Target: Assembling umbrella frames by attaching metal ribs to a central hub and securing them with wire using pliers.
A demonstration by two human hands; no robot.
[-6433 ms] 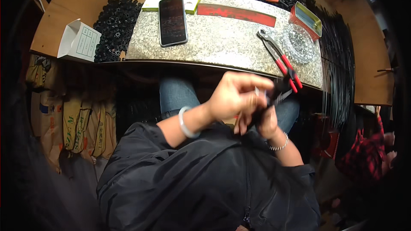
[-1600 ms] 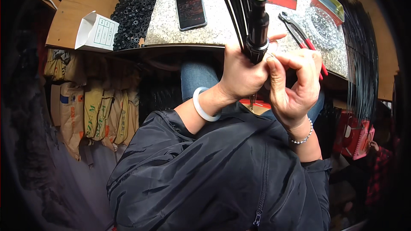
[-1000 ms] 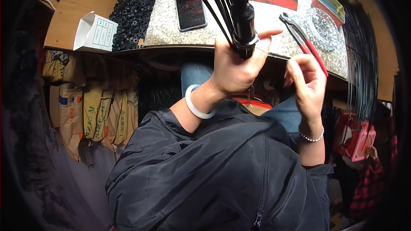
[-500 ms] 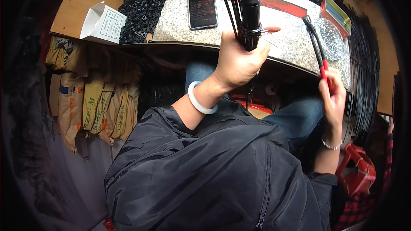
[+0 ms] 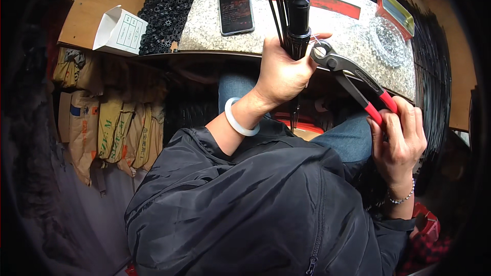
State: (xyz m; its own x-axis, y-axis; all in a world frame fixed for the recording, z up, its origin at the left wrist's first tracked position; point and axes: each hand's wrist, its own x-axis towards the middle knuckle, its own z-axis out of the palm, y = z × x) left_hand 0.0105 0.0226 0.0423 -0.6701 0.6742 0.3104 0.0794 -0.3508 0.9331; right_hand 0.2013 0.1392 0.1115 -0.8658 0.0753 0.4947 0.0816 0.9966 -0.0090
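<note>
Upright in my left hand, closed around its lower part, is a black umbrella frame: a stepped tube with thin dark ribs beside it. A thin pale wire sticks out from it near my fingertips. My right hand is wrapped round the red handles of end-cutting pincers. Their rounded dark jaws are at the wire, just right of the tube and close to my left fingers. Whether the jaws bite the wire, I cannot tell.
On the speckled worktop lie a phone, a coil of shiny wire and an open tin. Small black toothed parts are heaped beside a white carton. Long black rods line the right side.
The pincers have swung left and down from upright, bringing their jaws to the wire by my left hand. My right hand has moved slightly lower. My left hand still holds the umbrella frame.
</note>
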